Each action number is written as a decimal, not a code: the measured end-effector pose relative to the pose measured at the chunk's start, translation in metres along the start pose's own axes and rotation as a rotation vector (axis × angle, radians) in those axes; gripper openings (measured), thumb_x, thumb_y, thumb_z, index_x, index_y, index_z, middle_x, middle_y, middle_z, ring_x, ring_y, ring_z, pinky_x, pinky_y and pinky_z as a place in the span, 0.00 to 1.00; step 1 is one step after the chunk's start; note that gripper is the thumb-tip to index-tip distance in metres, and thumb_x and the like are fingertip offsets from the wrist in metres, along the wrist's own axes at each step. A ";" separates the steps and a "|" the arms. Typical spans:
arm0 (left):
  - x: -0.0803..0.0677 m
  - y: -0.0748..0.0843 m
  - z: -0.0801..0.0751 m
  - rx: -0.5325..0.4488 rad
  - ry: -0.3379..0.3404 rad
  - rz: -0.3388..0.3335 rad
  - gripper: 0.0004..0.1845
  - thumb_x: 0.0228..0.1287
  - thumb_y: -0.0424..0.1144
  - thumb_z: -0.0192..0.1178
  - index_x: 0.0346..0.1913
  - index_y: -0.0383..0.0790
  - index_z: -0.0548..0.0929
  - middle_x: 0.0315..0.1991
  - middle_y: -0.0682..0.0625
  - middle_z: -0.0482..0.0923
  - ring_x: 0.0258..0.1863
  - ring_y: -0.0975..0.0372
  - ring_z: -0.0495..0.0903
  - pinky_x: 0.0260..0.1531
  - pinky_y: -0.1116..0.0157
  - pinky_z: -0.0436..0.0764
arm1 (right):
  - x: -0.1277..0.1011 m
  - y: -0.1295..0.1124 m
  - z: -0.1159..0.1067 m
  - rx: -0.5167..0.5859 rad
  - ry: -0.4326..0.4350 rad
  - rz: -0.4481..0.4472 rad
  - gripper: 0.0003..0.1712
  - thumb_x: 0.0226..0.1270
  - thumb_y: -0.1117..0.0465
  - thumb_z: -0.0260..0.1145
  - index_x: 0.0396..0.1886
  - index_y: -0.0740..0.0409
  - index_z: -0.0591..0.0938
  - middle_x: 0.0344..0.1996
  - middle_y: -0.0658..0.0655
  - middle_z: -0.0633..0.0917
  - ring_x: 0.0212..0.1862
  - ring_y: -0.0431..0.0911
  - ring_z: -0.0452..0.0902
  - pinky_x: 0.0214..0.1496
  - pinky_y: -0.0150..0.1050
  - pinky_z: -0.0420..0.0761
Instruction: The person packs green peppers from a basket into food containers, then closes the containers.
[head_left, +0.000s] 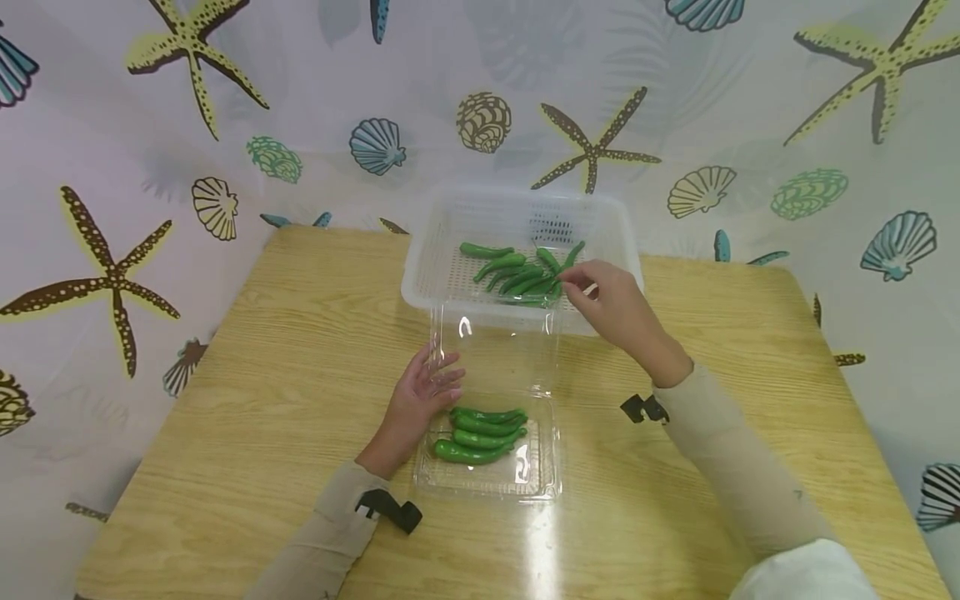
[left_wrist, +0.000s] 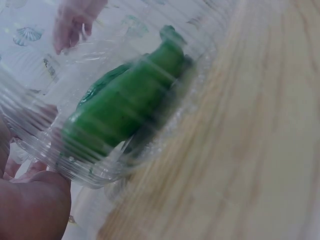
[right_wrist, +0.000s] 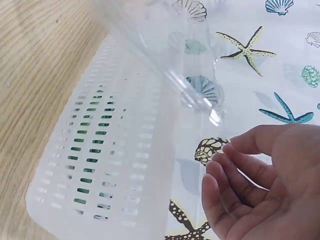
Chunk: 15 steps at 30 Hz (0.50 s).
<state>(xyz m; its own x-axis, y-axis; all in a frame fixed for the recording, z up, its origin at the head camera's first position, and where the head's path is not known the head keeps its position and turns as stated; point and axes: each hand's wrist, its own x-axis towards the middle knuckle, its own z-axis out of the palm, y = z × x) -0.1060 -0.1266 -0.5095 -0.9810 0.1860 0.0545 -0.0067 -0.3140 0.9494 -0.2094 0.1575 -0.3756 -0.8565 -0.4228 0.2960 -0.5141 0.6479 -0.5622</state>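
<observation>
A clear plastic clamshell box (head_left: 480,487) stands with its lid (head_left: 498,350) raised; several green peppers (head_left: 480,456) lie side by side in its base. My left hand (head_left: 422,392) is at the box's left side near the hinge, fingers extended and overlapping the lid's edge. In the left wrist view, a pepper (left_wrist: 122,100) shows large through the clear wall, with part of the left hand (left_wrist: 37,205) below. Over the basket's right front, my right hand (head_left: 611,304) has loosely bent fingers close to more green peppers (head_left: 525,279). The right wrist view shows nothing between its fingers (right_wrist: 235,177).
A white perforated basket (head_left: 412,287) stands at the back of the wooden table (head_left: 300,350), right behind the raised lid. Around the table hangs a pale curtain (head_left: 420,75) printed with shells and starfish. The basket's slotted wall (right_wrist: 130,165) fills much of the right wrist view.
</observation>
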 end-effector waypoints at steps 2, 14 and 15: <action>0.000 0.000 0.000 -0.005 0.002 -0.006 0.43 0.57 0.24 0.61 0.72 0.47 0.51 0.65 0.36 0.61 0.60 0.48 0.68 0.55 0.61 0.75 | 0.003 0.006 0.001 -0.012 -0.028 0.030 0.11 0.68 0.60 0.59 0.45 0.61 0.80 0.40 0.55 0.82 0.40 0.46 0.77 0.39 0.40 0.80; -0.001 0.000 -0.001 -0.016 -0.009 0.005 0.44 0.57 0.24 0.61 0.72 0.44 0.49 0.66 0.35 0.59 0.60 0.47 0.68 0.55 0.61 0.75 | 0.024 0.034 0.010 -0.040 -0.125 0.105 0.12 0.67 0.63 0.58 0.45 0.65 0.81 0.40 0.59 0.82 0.43 0.50 0.76 0.45 0.45 0.79; -0.001 0.001 -0.001 -0.019 -0.010 0.006 0.44 0.57 0.24 0.61 0.72 0.45 0.49 0.66 0.35 0.59 0.60 0.47 0.68 0.55 0.61 0.75 | 0.025 0.036 0.011 -0.044 -0.137 0.111 0.13 0.67 0.63 0.57 0.46 0.65 0.80 0.40 0.60 0.82 0.43 0.51 0.76 0.46 0.46 0.79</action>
<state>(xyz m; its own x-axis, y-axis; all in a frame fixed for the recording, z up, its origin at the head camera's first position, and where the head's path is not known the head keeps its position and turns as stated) -0.1049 -0.1276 -0.5092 -0.9792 0.1930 0.0630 -0.0049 -0.3325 0.9431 -0.2489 0.1629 -0.3964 -0.8953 -0.4277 0.1242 -0.4209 0.7211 -0.5503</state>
